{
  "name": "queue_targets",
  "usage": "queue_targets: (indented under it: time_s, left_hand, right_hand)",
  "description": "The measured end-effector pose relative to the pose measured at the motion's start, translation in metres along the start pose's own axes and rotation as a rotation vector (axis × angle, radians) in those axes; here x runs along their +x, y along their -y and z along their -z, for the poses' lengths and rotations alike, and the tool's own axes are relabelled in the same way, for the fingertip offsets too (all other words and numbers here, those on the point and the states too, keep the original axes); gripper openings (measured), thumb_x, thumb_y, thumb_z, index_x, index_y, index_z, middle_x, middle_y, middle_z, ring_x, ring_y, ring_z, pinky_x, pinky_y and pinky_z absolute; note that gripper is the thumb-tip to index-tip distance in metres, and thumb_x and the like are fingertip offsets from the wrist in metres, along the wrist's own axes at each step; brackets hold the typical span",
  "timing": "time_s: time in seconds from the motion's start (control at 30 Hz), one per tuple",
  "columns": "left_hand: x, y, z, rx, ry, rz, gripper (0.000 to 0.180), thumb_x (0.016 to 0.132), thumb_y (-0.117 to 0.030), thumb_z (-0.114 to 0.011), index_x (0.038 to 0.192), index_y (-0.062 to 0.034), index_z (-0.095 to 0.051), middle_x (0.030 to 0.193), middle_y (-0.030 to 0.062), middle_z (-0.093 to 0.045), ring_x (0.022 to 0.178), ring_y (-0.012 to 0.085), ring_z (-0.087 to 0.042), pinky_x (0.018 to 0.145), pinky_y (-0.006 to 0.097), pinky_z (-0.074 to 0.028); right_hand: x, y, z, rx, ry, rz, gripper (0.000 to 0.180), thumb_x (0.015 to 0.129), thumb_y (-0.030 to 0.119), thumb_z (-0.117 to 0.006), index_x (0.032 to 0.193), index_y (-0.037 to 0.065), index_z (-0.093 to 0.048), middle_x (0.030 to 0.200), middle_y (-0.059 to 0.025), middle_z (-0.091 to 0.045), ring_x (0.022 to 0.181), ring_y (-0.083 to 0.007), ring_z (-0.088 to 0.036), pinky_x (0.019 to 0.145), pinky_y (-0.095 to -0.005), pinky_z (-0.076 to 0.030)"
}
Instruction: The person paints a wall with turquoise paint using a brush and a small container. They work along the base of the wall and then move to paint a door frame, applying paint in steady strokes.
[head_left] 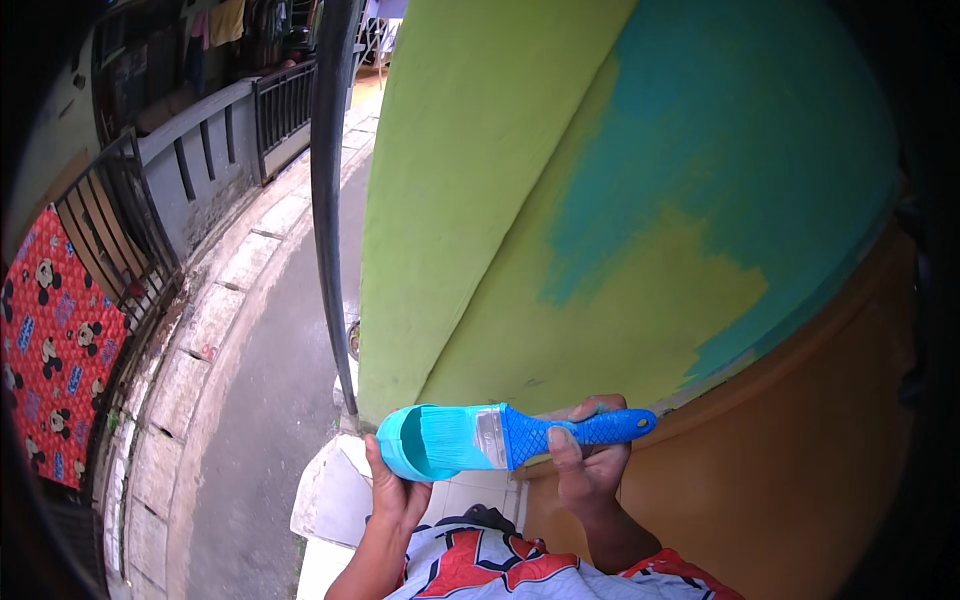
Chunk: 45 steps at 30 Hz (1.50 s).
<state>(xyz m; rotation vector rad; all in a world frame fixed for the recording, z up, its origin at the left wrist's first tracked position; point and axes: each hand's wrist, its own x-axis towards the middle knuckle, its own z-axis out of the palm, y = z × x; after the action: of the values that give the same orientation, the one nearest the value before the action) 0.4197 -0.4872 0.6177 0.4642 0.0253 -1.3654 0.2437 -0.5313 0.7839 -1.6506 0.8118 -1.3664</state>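
My left hand (396, 494) is closed around the lower side of a small turquoise paint cup (396, 447), tilted so its opening faces right. In my right hand (588, 470) is a wide paintbrush (540, 436) with a blue handle and metal band, its thumb and fingers gripping the handle. The turquoise-coated bristles lie at the mouth of the cup, over its rim. Ahead stands a green wall (480, 180), with a patch of turquoise paint (720, 130) covering its upper right part in uneven strokes.
A dark pole (328, 200) rises left of the wall. Beyond it runs a grey paved lane (265, 430) with a pale concrete kerb (170, 440). Fences and a red patterned cloth (60, 350) line the far left. A brown-orange wall (760, 480) curves close on my right.
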Motion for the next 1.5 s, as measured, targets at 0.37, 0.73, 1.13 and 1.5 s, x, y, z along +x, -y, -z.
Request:
queue_targets:
  time_s: [0.37, 0.73, 1.13, 1.5]
  left_hand:
    - [-0.003, 0.006, -0.001, 0.02, -0.003, -0.011, 0.08, 0.088, -0.077, -0.061, 0.143, -0.0194, -0.053, 0.138, 0.0063, -0.061, 0.128, 0.0265, -0.059, 0.111, 0.047, -0.049]
    - [-0.002, 0.009, 0.001, 0.007, 0.035, 0.014, 0.079, 0.09, -0.076, -0.06, 0.144, -0.0201, -0.052, 0.133, 0.006, -0.062, 0.124, 0.0251, -0.06, 0.109, 0.044, -0.05]
    - [-0.001, 0.009, 0.005, -0.007, 0.035, 0.024, 0.086, 0.09, -0.074, -0.062, 0.152, -0.0174, -0.041, 0.142, 0.0079, -0.056, 0.132, 0.0264, -0.056, 0.111, 0.047, -0.049]
    - [0.001, 0.011, 0.001, 0.002, -0.001, 0.026, 0.089, 0.088, -0.073, -0.066, 0.152, -0.0173, -0.039, 0.142, 0.0098, -0.053, 0.131, 0.0268, -0.056, 0.107, 0.046, -0.052]
  right_hand:
    - [0.001, -0.019, -0.014, -0.387, 0.111, 0.118, 0.032, 0.086, 0.006, -0.08, 0.106, 0.002, -0.056, 0.091, -0.0108, -0.067, 0.078, -0.0181, -0.07, 0.072, -0.03, -0.057]
    - [-0.006, -0.024, -0.039, -0.596, 0.264, 0.3, 0.03, 0.085, 0.011, -0.082, 0.105, 0.006, -0.06, 0.077, -0.0094, -0.071, 0.063, -0.0275, -0.073, 0.057, -0.0377, -0.058]
    - [0.0, -0.02, -0.03, -0.595, 0.29, 0.291, 0.034, 0.085, 0.007, -0.083, 0.107, 0.004, -0.057, 0.086, -0.0135, -0.075, 0.07, -0.0206, -0.076, 0.061, -0.0319, -0.06]
    - [0.006, 0.002, -0.018, -0.666, 0.274, 0.373, 0.037, 0.081, 0.004, -0.082, 0.107, 0.006, -0.055, 0.084, -0.014, -0.074, 0.069, -0.0248, -0.075, 0.061, -0.033, -0.058]
